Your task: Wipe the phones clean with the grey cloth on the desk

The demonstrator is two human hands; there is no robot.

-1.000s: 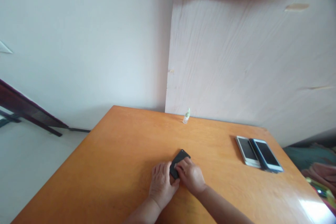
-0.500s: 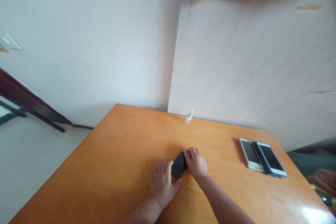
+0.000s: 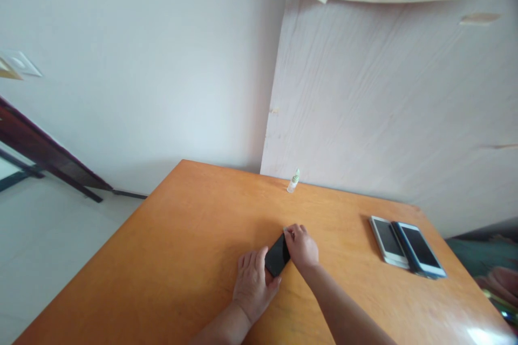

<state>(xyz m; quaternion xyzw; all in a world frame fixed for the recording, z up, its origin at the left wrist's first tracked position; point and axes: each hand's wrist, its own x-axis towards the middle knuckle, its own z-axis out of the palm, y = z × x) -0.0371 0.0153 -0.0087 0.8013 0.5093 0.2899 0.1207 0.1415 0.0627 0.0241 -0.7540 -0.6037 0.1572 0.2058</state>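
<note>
A black phone (image 3: pixel 278 256) lies at a slant near the middle of the wooden table (image 3: pixel 194 226), its dark face up. My left hand (image 3: pixel 253 284) is closed about its near-left end, the thumb at the near corner and the fingers along the left side. At the far-right end, my right hand (image 3: pixel 302 248) pinches with bent fingers and covers that part of the phone. A small pale sliver shows beside the right fingertips, too small to make out.
A small clear bottle with a pale green top (image 3: pixel 293 181) stands near the table's back edge. To the right lie a white phone (image 3: pixel 389 241) and a phone with a blue case (image 3: pixel 420 248), side by side. Behind the table rises a wall (image 3: pixel 202 64).
The view has shifted slightly. My right hand has moved a little toward the far side relative to the phone, while my left hand keeps its place on it.
</note>
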